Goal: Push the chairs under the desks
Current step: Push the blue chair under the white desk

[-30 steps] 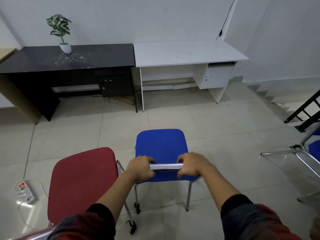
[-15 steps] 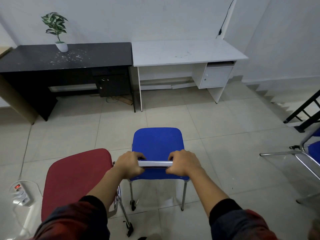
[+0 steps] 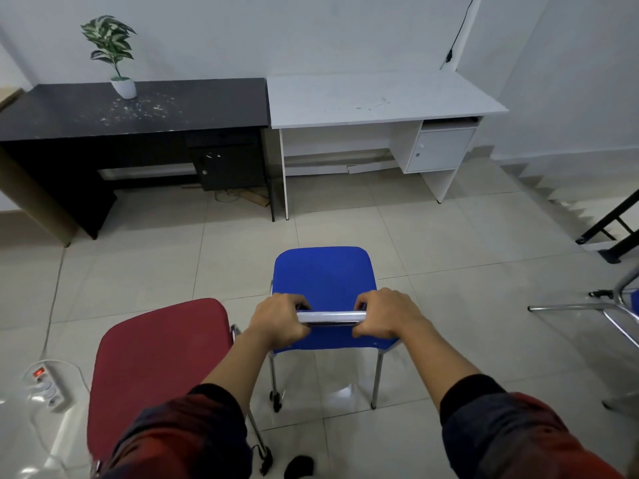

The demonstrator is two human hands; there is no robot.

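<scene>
A blue chair (image 3: 323, 280) with chrome legs stands on the tiled floor in front of me, facing the white desk (image 3: 377, 98). My left hand (image 3: 278, 323) and my right hand (image 3: 383, 318) both grip the chrome bar at the top of its backrest. A red chair (image 3: 155, 368) stands close beside it on the left. The black desk (image 3: 138, 108) adjoins the white desk on the left, both against the far wall. Open floor lies between the blue chair and the desks.
A potted plant (image 3: 119, 63) sits on the black desk. A power strip (image 3: 46, 387) with a cable lies on the floor at the left. Another chair's chrome frame (image 3: 594, 312) is at the right edge, near a black stair railing (image 3: 612, 229).
The blue chair and both hands have moved forward toward the desks, which look a little nearer. The red chair has stayed at my left.
</scene>
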